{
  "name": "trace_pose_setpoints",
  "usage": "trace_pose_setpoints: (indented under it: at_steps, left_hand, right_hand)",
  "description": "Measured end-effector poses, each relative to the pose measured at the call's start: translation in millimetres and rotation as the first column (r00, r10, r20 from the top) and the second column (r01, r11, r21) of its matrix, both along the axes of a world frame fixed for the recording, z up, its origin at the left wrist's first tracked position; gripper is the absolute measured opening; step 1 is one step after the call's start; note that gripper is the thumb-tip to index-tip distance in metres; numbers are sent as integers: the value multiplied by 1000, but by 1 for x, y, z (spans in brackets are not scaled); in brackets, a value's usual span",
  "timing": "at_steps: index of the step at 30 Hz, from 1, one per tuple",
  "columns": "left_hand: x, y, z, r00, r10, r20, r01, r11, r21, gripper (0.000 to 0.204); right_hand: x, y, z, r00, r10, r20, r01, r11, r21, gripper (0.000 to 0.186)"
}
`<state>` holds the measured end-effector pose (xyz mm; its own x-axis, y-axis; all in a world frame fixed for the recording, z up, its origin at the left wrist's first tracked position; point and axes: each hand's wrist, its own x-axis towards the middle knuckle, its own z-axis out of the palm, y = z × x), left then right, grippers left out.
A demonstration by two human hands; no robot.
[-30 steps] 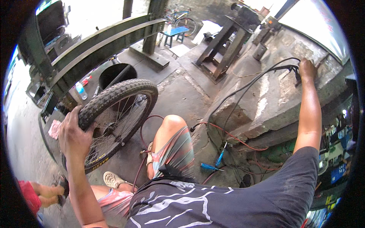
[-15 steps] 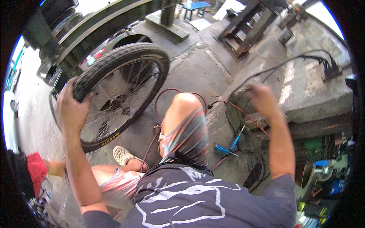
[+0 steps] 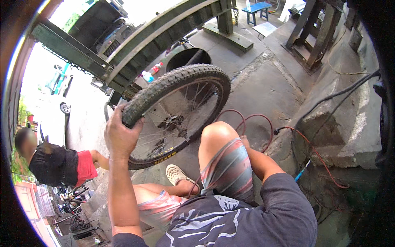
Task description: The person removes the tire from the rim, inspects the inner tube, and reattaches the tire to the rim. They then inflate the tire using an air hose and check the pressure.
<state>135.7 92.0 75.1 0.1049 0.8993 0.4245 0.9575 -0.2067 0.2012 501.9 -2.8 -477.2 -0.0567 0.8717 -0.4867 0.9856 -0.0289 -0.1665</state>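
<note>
My left hand (image 3: 122, 133) is closed round the tyre of a bicycle wheel (image 3: 181, 80) at its left side, with the thumb on the inner side of the rim. The wheel leans at a tilt in front of me; its knobby black tyre, spokes and hub with sprockets show. My right hand (image 3: 245, 143) is down beside my raised knee, largely hidden behind it, so its fingers cannot be made out. A thin dark-red hose (image 3: 269, 123) loops on the floor just beyond that hand.
A heavy metal frame (image 3: 164, 31) and a dark round tub (image 3: 175, 57) stand behind the wheel. To the right are a concrete ledge (image 3: 345, 111), black cables (image 3: 325, 105) and a blue-handled tool (image 3: 302, 171). Another person (image 3: 53, 164) in red shorts is at the left.
My right hand has come down and left from above the concrete ledge to behind my knee. My left hand still holds the wheel. The view has swung left, bringing the other person into sight.
</note>
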Motion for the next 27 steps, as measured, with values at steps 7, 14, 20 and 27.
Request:
trace_pose_setpoints:
  at_steps: [7,14,20,27]
  left_hand:
    - [-8,3,8,997,82,3,-82,994,-67,62]
    - [-24,29,1,992,123,-7,-123,990,-68,65]
    - [-52,34,-9,992,106,68,-102,993,-55,64]
    - [-147,-14,-9,972,185,142,-159,972,-175,64]
  right_hand:
    - [62,29,154,938,283,200,-345,813,469,27]
    - [169,-6,342,930,67,-361,226,671,706,17]
    - [95,32,440,730,142,-668,438,654,617,19]
    - [-43,79,546,256,437,-862,404,762,506,24]
